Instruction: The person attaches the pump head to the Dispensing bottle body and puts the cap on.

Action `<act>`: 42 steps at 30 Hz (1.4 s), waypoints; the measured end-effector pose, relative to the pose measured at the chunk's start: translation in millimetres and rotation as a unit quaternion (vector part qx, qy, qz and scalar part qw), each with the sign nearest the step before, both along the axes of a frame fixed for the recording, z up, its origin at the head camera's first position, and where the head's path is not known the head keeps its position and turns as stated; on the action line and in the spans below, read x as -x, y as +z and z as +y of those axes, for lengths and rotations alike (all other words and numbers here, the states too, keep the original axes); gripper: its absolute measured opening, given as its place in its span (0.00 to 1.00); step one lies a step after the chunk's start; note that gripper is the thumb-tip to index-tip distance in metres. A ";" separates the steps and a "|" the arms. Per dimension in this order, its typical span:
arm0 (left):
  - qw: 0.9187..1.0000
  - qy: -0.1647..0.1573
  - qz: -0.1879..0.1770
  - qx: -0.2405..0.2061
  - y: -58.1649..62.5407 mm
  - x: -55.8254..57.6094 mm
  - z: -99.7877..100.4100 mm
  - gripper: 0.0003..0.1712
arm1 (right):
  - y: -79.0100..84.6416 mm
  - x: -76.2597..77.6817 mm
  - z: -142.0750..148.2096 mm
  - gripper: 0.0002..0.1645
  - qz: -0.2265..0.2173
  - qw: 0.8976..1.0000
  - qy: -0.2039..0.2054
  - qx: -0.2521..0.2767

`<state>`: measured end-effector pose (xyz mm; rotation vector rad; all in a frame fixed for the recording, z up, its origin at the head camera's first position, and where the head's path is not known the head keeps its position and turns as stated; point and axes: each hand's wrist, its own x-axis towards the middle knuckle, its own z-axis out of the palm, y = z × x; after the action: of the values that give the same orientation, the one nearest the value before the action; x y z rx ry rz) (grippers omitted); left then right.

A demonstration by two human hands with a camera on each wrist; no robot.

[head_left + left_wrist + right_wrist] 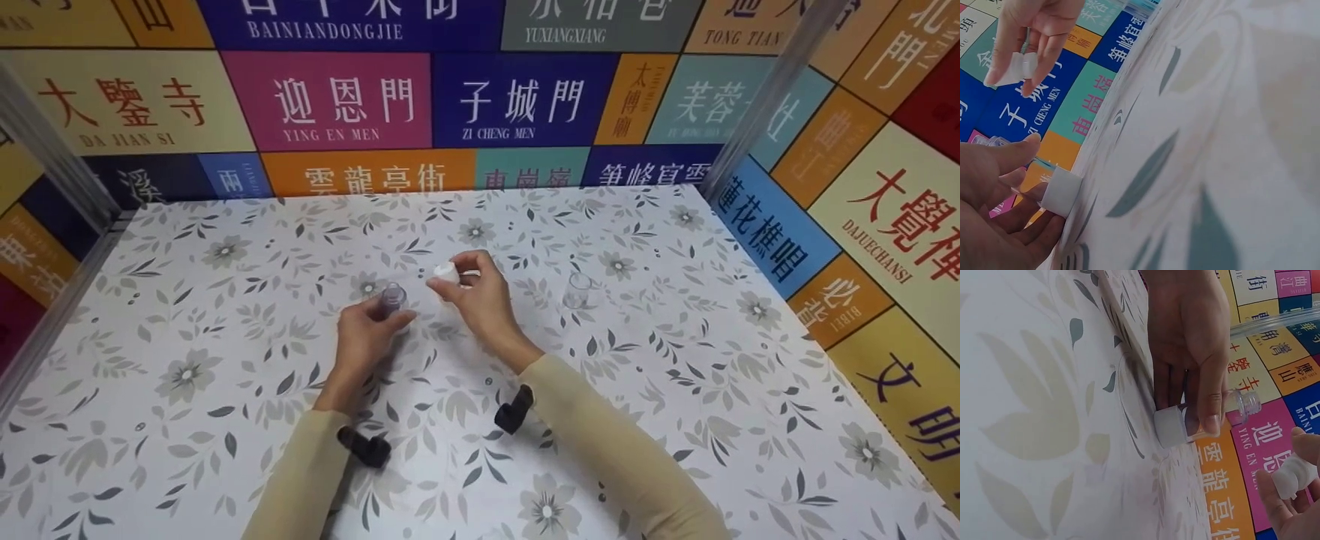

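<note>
My left hand (361, 334) grips a small clear bottle (393, 298) between thumb and fingers. The bottle stands upright, and in the right wrist view its open threaded neck (1249, 402) shows above a white band (1170, 427) at its base. Slightly farther back and to the right, my right hand (486, 296) pinches a white stepped bottle top (445, 271) in the air, apart from the bottle. That same white top (1292, 476) appears at the right edge of the right wrist view. A clear cup-like piece (579, 291) rests on the table to the right of my right hand.
The table (247, 450) has a white cover with grey flowers and leaves. Panels with large colourful lettering (341, 101) stand behind it and at both sides, with metal posts (765, 97) at the corners. Black wrist straps (514, 409) sit on both sleeves.
</note>
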<state>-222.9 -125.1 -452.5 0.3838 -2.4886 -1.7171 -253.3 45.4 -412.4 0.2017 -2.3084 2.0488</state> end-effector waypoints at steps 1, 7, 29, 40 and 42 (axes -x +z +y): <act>1.000 0.002 0.001 0.002 -0.2 0.1 0.3 0.19 | 1.1 -0.6 -1.1 0.26 0.003 1.000 0.004 0.009; 1.000 0.009 0.011 0.004 -1.4 0.1 1.1 0.16 | 3.8 -4.2 -7.8 0.25 0.046 0.999 0.015 0.025; 1.000 0.002 -0.007 -0.016 -1.4 1.3 -0.2 0.21 | 13.5 -10.3 -18.7 0.22 0.118 0.992 -0.008 -0.046; 0.999 0.011 0.018 -0.035 -4.8 2.6 0.3 0.19 | 18.2 -9.8 -29.2 0.23 0.123 0.992 0.009 -0.036; 0.999 0.014 0.029 -0.029 -5.7 2.4 0.1 0.19 | 17.5 -10.5 -31.6 0.26 0.109 0.993 0.012 -0.031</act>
<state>-225.3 -125.0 -458.2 0.3669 -2.3868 -1.7664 -242.8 13.8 -394.9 0.4347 -2.2477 1.8607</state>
